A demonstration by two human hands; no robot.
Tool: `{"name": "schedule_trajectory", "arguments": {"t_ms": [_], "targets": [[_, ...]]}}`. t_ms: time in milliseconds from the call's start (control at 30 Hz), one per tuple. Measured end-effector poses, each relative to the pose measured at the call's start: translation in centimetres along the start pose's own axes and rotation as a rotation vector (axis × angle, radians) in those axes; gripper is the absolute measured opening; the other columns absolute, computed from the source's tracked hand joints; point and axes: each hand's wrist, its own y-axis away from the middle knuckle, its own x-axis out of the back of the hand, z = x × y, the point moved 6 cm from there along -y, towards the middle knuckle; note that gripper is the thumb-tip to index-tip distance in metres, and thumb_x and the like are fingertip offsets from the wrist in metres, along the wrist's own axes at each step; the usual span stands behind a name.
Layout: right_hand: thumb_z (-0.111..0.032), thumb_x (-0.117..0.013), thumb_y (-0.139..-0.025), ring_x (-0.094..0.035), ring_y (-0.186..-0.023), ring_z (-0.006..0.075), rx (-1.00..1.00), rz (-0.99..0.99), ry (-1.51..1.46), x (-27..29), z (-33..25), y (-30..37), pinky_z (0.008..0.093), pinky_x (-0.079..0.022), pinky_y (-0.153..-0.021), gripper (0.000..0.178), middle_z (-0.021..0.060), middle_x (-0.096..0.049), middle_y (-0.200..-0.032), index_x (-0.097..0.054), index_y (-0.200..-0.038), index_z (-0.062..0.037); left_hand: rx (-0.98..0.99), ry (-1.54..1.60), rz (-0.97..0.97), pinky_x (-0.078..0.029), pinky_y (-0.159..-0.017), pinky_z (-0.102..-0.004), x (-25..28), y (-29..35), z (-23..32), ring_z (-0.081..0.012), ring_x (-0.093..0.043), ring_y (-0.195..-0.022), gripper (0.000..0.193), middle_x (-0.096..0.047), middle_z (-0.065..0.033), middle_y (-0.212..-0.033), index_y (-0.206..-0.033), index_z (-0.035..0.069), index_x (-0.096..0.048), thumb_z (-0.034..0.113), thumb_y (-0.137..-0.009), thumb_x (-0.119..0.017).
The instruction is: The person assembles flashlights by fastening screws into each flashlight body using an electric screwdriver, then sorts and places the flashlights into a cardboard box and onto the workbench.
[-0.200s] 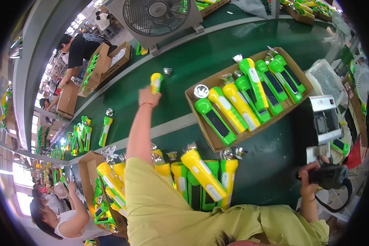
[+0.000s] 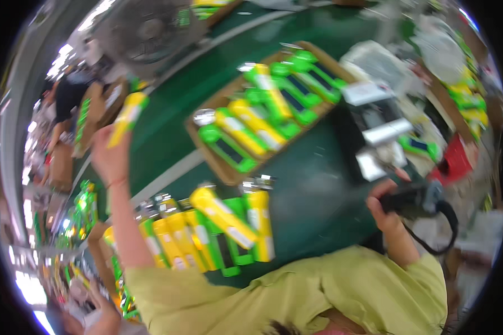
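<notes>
My left hand (image 2: 110, 156), stretched out over the green belt, is closed on a yellow-and-green flashlight (image 2: 128, 117) held tilted; motion blurs both. At the right, my right hand (image 2: 385, 204) wraps round a black corded power tool (image 2: 413, 198) whose exact kind I cannot make out. Between my arms, a yellow flashlight (image 2: 223, 218) lies slanted across a row of several green and yellow flashlights, silvery reflectors at their far ends. Beyond them stands a shallow cardboard box (image 2: 215, 167) holding several more flashlights side by side, some with dark panels.
A white-and-black device (image 2: 377, 114) stands right of the box, next to a clear plastic bag (image 2: 377, 61). A fan (image 2: 151, 33) sits past the belt's far edge. Co-workers and cartons are at the left, where a pile of flashlights (image 2: 84, 209) lies.
The view has swung, so the bench appears farther left. My left hand has lifted the flashlight off the belt, and more of its length shows. My right hand still holds the black tool.
</notes>
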Motion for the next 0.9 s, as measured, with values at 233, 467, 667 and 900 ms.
{"name": "schedule_trajectory", "arguments": {"t_ms": [233, 467, 667, 900], "targets": [[0.008, -0.071, -0.072, -0.054, -0.059, 0.0067, -0.159, 0.467, -0.708, 7.2, 1.8, -1.6, 0.0209, -0.044, -0.052, 0.053, 0.0005, -0.057, -0.071, -0.044, -0.117, -0.0007, 0.078, 1.207, 0.168, -0.048, -0.093, -0.034, 10.5, 8.7, 12.8, -0.0241, -0.057, -0.106, 0.04, -0.056, -0.0193, -0.12, -0.125, -0.006, -0.045, 0.005, -0.089, -0.059], [-0.002, -0.075, -0.074, -0.057, -0.053, 0.0089, 0.039, 0.566, -0.873, 9.2, 0.9, -6.4, 0.0227, -0.046, -0.047, 0.04, 0.003, -0.06, -0.07, -0.047, -0.102, -0.0052, -0.697, 0.773, -0.573, -0.049, -0.083, -0.0344, 4.7, 24.0, 36.3, -0.0272, -0.061, -0.098, 0.056, -0.061, -0.0128, -0.113, -0.119, 0.005, -0.057, 0.01, -0.067, -0.077], [-0.005, -0.075, -0.076, -0.056, -0.057, 0.0065, 0.098, 0.546, -0.895, 6.8, 1.4, -8.3, 0.0211, -0.045, -0.049, 0.046, 0.0006, -0.058, -0.076, -0.048, -0.113, -0.0059, -0.818, 0.475, -0.693, -0.049, -0.077, -0.0368, -2.8, 33.2, 39.1, -0.0279, -0.06, -0.091, 0.057, -0.061, -0.0112, -0.107, -0.119, 0.002, -0.056, 0.029, -0.072, -0.074], [-0.001, -0.071, -0.077, -0.055, -0.054, 0.0084, 0.061, 0.492, -0.771, 5.6, 2.1, -8.5, 0.0226, -0.045, -0.048, 0.034, 0.0031, -0.06, -0.072, -0.048, -0.102, -0.0031, -0.678, 0.52, -0.723, -0.047, -0.073, -0.0371, -2.8, 31.9, 38.7, -0.0271, -0.058, -0.086, 0.047, -0.059, -0.009, -0.099, -0.107, 0.003, -0.06, 0.036, -0.075, -0.071]]}}
